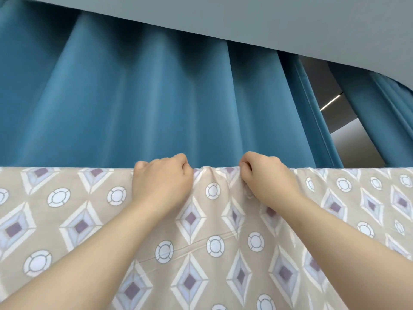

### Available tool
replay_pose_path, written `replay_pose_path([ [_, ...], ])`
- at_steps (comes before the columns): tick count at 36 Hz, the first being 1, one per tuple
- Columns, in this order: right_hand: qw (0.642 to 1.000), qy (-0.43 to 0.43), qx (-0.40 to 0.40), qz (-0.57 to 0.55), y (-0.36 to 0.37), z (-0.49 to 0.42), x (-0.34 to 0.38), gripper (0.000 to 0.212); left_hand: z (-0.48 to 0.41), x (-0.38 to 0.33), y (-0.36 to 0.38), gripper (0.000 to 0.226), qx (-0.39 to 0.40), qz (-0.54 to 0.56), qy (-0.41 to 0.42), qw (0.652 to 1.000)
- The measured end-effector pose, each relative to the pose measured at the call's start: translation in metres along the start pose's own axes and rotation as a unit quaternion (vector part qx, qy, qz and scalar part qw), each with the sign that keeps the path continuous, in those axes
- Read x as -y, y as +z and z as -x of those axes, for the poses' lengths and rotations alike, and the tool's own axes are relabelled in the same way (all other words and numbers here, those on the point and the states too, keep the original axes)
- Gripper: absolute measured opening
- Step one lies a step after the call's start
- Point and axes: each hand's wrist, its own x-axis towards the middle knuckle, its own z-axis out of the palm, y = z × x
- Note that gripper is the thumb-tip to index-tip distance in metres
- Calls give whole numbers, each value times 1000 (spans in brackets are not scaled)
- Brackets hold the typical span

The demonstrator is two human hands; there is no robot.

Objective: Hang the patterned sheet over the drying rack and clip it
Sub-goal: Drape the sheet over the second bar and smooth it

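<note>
The patterned sheet (214, 238) hangs across the whole lower part of the view, a beige cloth printed with pale blue and purple diamonds and white rings, its top fold running level from one side to the other. The bar it is draped over is hidden under that fold, so the rack itself cannot be made out. Both bare forearms reach up from the bottom corners to the fold. The left hand (162, 181) lies over the top of the sheet just left of the middle, its fingers curled down over the far side of the fold and closed on the cloth. The right hand (264, 175) sits just beside it on the other side of the middle, also curled into a fist at the fold, thumb and fingers pinching the cloth at its upper edge. Between the two hands the sheet rises in a small gathered ridge, and soft creases run down from it. A long slanting crease crosses the sheet lower down, below the left hand. Behind the sheet and above its fold hangs a blue pleated curtain (145, 97), well apart from the hands, with a grey ceiling (290, 21) over it. To the right of the sheet's fold the curtain parts, showing a grey gap with a bright strip light (330, 103).
</note>
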Motion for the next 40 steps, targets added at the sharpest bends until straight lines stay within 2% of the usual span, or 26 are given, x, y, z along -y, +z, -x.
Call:
replay_pose_path([
  [3, 1000, -18, 11, -21, -4, 0, -20, 24, -2, -6, 2, 26, -4, -33, -45, 998],
  [7, 997, -34, 60, -43, -9, -5, -39, 22, 1, -37, 16, 29, 7, -9, -40, 999],
  [15, 997, -74, 18, 3, -17, -8, -53, 9, 5, -52, 12, 33, 23, -26, -42, 999],
  [19, 997, -69, 23, 16, -19, -10, -52, 6, 6, -51, 8, 24, 26, -28, -39, 998],
  [21, 998, -51, 40, -22, -20, -11, -57, 7, 7, -52, 7, 20, 16, -16, -48, 999],
  [24, 987, -11, 88, -136, -24, -13, -63, 14, 6, -54, 6, 18, 14, -4, -71, 997],
  [27, 978, 2, 99, -186, -27, -12, -67, 8, 7, -58, 7, 17, 13, -2, -76, 997],
  [31, 983, -9, 77, -164, -27, -11, -70, 8, 9, -62, 7, 17, 15, -2, -71, 997],
  [35, 993, -34, 71, -84, -26, -11, -74, 8, 11, -66, 11, 17, 1, 4, -68, 998],
  [40, 999, -10, 39, -32, -22, -11, -78, 9, 11, -69, 10, 18, 6, 0, -70, 998],
])
